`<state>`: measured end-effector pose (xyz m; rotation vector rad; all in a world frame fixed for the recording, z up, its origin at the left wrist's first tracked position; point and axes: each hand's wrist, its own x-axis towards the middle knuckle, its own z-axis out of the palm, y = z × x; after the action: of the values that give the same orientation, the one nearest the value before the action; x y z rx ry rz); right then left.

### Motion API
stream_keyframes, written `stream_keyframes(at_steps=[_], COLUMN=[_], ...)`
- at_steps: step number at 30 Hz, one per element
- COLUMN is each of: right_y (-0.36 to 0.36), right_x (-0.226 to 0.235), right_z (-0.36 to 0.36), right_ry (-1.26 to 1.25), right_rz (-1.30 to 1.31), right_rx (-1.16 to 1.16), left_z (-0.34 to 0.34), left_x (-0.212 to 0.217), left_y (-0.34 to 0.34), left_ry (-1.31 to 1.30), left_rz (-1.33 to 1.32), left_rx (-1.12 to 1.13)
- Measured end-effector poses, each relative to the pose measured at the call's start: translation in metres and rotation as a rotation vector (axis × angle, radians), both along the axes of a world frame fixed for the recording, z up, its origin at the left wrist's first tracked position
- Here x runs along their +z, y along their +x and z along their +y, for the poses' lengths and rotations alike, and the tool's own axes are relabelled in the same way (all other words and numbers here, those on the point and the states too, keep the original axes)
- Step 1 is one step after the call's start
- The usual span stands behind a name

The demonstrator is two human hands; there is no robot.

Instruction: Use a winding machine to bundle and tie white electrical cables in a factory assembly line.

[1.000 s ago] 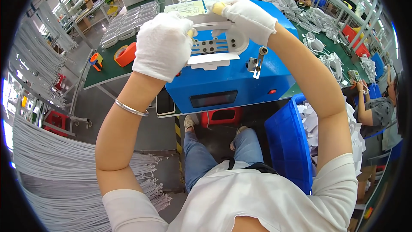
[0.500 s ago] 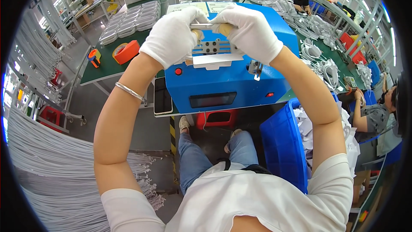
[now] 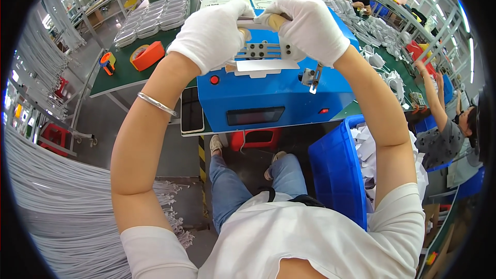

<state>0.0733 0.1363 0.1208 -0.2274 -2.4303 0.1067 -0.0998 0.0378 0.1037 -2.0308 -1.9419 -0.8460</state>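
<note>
Both of my hands wear white gloves, with yellowish coverings showing at the fingertips. My left hand [image 3: 214, 33] and my right hand [image 3: 314, 27] are closed close together over a blue machine [image 3: 217, 98]. Between them a thin white length, apparently cable [image 3: 247, 21], is pinched from both sides. Just below the fingers is the machine's metal bracket [image 3: 258, 50] with black fittings. A white paper label strip [image 3: 266, 65] projects from under it. The gloves hide most of the held piece.
Left on the green bench are an orange tape dispenser [image 3: 148, 56] and trays of coiled cables [image 3: 160, 18]. A phone [image 3: 192, 113] lies beside the machine. A blue bin [image 3: 336, 170] of paper scraps stands right. White cables [image 3: 62, 186] hang at left. Co-workers sit nearby.
My hands have shifted slightly up and apart over the machine, still pinching the white piece. At right, a co-worker has raised their arms toward the bench.
</note>
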Motion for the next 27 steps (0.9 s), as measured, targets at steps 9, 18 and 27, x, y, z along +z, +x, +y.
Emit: stream_keyframes(at_steps=[9, 18, 27], right_y=[0.005, -0.001, -0.005], right_x=[-0.013, -0.002, -0.015], right_z=[-0.013, -0.017, -0.006], right_ry=[0.540, -0.222, 0.029], right_rz=[0.034, -0.130, -0.017], right_rx=[-0.036, -0.182, -0.193], left_z=[-0.002, -0.006, -0.039], left_x=[-0.005, -0.006, -0.059], left_y=[-0.004, -0.004, -0.021], left_ry=[0.210, 0.169, 0.427], left_rz=[-0.020, 0.010, -0.651], left_rx=[-0.164, -0.134, 0.046])
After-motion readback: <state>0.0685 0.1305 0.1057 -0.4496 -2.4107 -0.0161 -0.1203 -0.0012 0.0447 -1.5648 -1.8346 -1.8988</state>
